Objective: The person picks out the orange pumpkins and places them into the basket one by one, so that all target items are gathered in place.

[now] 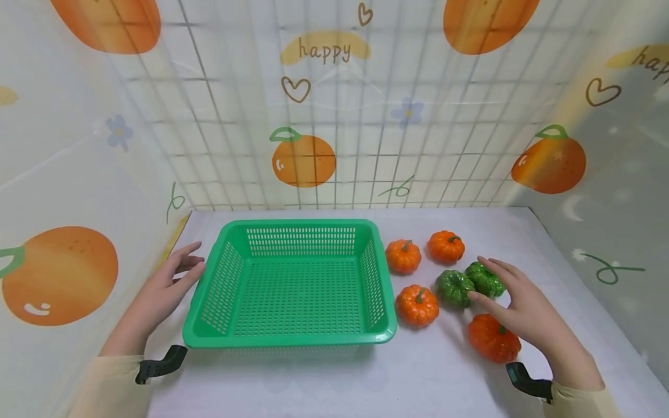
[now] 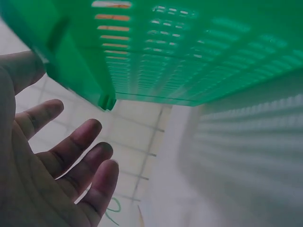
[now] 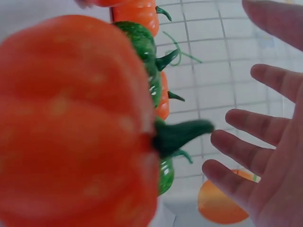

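Note:
A green plastic basket [image 1: 300,339] with slotted walls stands on the table, nothing inside it. My left hand [image 1: 166,285] is beside its left rim, fingers spread and holding nothing; in the left wrist view the thumb overlaps the basket's edge [image 2: 78,71]. Over the right side, my right hand [image 1: 525,302] hovers above small pumpkins with its fingers extended and apart. Under it lie a red-orange pumpkin [image 1: 491,339] and two green pumpkins, one [image 1: 455,289] left of the fingertips and one [image 1: 483,278] partly behind them. The red-orange pumpkin [image 3: 71,127] looms large in the right wrist view.
Between basket and green pumpkins sit two orange pumpkins, one farther back [image 1: 403,256] and one nearer [image 1: 417,306]. Another orange pumpkin [image 1: 446,247] lies at the back. A white table [image 1: 418,377] bears everything, with printed curtains [image 1: 230,145] around it at the back and sides.

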`<state>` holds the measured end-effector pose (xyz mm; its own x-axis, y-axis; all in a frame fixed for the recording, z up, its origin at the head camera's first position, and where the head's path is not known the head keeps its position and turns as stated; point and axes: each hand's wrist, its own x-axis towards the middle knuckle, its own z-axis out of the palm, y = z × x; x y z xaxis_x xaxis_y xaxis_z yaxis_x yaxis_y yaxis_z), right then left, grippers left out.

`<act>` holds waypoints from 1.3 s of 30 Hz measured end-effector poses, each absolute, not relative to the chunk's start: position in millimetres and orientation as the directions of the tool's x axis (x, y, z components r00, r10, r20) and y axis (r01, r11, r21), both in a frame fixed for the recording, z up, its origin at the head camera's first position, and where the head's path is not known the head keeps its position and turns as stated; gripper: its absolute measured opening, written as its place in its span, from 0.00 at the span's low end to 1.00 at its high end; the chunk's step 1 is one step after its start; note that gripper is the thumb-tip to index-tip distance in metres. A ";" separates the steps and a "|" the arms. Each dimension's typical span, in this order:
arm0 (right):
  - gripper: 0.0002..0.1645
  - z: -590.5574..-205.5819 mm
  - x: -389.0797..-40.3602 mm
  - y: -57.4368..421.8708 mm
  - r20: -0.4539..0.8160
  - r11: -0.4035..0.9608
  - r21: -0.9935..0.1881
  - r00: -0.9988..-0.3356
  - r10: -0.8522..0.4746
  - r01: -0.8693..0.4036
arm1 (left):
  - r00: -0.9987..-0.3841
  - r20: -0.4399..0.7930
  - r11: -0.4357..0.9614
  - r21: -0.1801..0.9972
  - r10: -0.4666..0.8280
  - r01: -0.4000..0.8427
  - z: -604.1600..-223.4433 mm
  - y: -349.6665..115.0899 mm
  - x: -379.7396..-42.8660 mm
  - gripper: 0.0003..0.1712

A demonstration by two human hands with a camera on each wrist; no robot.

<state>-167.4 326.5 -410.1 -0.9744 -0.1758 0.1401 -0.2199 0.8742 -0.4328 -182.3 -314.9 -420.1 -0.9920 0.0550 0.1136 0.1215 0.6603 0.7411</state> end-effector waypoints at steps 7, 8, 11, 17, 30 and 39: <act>0.49 -429.4 -151.8 332.8 0.089 0.859 -0.490 -0.988 -0.123 -0.151 | -0.996 0.072 0.626 0.774 0.051 0.089 -436.7 -311.7 -170.0 0.37; 0.49 -432.1 -149.9 333.5 0.084 0.855 -0.497 -0.989 -0.121 -0.147 | -0.996 0.073 0.618 0.781 0.048 0.087 -439.3 -310.9 -168.8 0.37; 0.47 -441.2 -144.4 336.1 0.089 0.840 -0.522 -0.989 -0.119 -0.148 | -0.995 0.086 0.582 0.808 0.041 0.094 -447.9 -309.9 -166.0 0.36; 0.45 -459.7 -135.2 346.3 0.139 0.806 -0.568 -0.985 -0.104 -0.165 | -0.988 0.156 0.512 0.847 0.022 0.145 -461.9 -309.8 -166.7 0.32; 0.47 -479.5 -125.8 361.4 -0.061 0.760 -0.649 -0.996 -0.072 -0.016 | -0.991 0.126 0.296 0.949 -0.043 0.108 -470.0 -302.1 -165.4 0.30; 0.53 -483.4 -124.6 361.2 -0.223 0.771 -0.627 -0.974 -0.038 0.113 | -0.996 0.087 0.209 0.975 -0.033 0.078 -470.3 -300.5 -163.7 0.30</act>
